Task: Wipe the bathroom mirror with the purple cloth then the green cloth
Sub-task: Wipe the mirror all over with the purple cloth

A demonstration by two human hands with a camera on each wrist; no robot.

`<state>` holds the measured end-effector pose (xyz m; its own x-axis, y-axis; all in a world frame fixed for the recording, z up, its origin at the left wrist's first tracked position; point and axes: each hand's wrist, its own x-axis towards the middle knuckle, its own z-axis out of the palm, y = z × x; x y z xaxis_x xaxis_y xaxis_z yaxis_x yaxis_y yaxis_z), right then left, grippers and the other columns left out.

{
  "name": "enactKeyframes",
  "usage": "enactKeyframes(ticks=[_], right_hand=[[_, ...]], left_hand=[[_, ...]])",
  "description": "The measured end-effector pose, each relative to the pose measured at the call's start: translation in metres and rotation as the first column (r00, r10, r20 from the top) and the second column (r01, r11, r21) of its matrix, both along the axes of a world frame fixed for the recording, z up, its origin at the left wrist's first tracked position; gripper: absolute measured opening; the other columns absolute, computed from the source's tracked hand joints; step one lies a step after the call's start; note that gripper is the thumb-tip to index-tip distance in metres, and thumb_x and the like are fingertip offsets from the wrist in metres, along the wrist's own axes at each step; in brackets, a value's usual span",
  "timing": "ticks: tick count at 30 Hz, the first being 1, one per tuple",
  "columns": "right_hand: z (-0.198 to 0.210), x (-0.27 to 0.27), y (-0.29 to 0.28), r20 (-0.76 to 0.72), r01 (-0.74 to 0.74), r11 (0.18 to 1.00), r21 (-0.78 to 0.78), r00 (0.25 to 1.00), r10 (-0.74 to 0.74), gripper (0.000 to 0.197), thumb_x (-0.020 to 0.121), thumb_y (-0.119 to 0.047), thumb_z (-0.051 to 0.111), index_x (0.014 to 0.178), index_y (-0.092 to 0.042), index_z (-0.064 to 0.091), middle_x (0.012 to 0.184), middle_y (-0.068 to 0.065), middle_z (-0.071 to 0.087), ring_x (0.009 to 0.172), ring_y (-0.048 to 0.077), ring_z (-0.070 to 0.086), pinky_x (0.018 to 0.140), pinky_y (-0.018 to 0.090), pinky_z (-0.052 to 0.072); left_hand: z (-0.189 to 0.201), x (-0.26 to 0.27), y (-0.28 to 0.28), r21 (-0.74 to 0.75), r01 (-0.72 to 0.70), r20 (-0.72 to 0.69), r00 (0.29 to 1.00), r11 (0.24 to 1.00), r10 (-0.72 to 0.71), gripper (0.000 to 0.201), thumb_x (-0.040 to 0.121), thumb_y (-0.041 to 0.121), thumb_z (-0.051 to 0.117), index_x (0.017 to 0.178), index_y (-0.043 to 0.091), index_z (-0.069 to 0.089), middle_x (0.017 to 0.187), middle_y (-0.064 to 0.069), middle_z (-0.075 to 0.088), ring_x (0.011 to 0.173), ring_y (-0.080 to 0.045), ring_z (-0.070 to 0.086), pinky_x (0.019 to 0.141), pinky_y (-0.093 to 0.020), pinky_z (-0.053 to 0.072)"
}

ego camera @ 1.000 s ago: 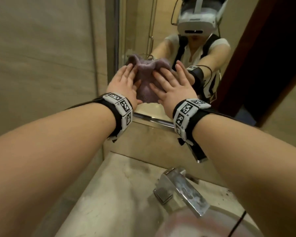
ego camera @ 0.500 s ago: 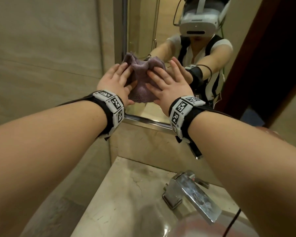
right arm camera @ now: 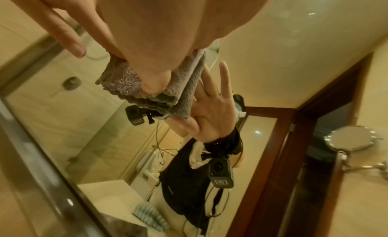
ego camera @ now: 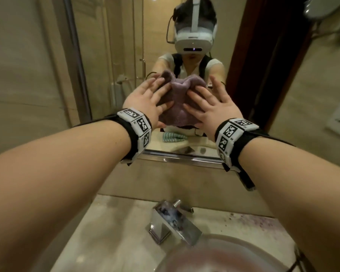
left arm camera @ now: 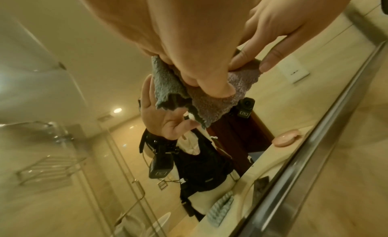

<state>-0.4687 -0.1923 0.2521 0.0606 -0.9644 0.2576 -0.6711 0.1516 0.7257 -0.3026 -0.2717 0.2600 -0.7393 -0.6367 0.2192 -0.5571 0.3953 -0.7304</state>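
The purple cloth is bunched flat against the bathroom mirror, low and near its middle. My left hand presses the cloth's left side with straight fingers. My right hand presses the right side the same way, fingers spread. In the left wrist view my left hand pushes the purple cloth onto the glass; in the right wrist view my right hand does the same on the purple cloth. The green cloth shows only as a reflection, lying on the counter.
The mirror's metal bottom frame runs just below my wrists. A chrome faucet and the basin sit below on the marble counter. A round wall mirror sticks out at the right. A tiled wall bounds the left.
Both hands have slid the purple cloth to the right along the glass, away from the mirror's left edge. Their flat press on it is unchanged.
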Motion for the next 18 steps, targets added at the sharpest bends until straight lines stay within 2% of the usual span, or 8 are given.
enactKeyframes(ticks=[5,8,14,18], right_hand=[[0.009,-0.053,0.047,0.017,0.119,0.993,-0.006,0.993,-0.119,0.054,0.098,-0.049,0.021,0.147,-0.039,0.000,0.157,0.001,-0.012,0.143,0.024,-0.014,0.100,0.051,-0.028],[0.017,-0.084,0.077,0.028,0.162,0.987,0.014,0.986,-0.163,0.059,0.096,-0.049,0.026,0.148,-0.037,-0.001,0.157,0.002,-0.015,0.143,0.025,-0.017,0.096,0.050,-0.033],[0.027,-0.136,0.111,-0.020,0.281,0.960,-0.007,0.959,-0.281,0.056,0.098,-0.050,0.019,0.147,-0.038,-0.004,0.157,0.002,-0.015,0.143,0.026,-0.015,0.103,0.049,-0.024],[0.033,-0.144,0.119,-0.046,0.295,0.955,-0.005,0.954,-0.295,0.056,0.097,-0.051,0.019,0.147,-0.038,-0.004,0.157,0.002,-0.013,0.143,0.026,-0.013,0.102,0.049,-0.025]], left_hand=[[0.010,-0.060,0.033,-0.012,0.096,0.004,0.995,0.995,-0.096,0.068,0.092,0.064,0.023,0.149,0.035,-0.002,0.154,-0.012,-0.020,0.142,-0.032,-0.016,0.112,-0.043,-0.016],[0.014,-0.097,0.052,0.006,0.125,-0.001,0.992,0.992,-0.125,0.068,0.092,0.064,0.023,0.148,0.036,-0.003,0.154,-0.011,-0.021,0.142,-0.032,-0.017,0.112,-0.043,-0.017],[0.028,-0.160,0.090,0.029,0.147,-0.005,0.989,0.989,-0.147,0.071,0.090,0.067,0.022,0.148,0.037,-0.004,0.153,-0.014,-0.021,0.141,-0.035,-0.018,0.111,-0.045,-0.018],[0.033,-0.172,0.098,0.044,0.118,-0.017,0.993,0.992,-0.118,0.072,0.090,0.068,0.023,0.148,0.036,-0.004,0.153,-0.014,-0.023,0.141,-0.035,-0.020,0.110,-0.045,-0.019]])
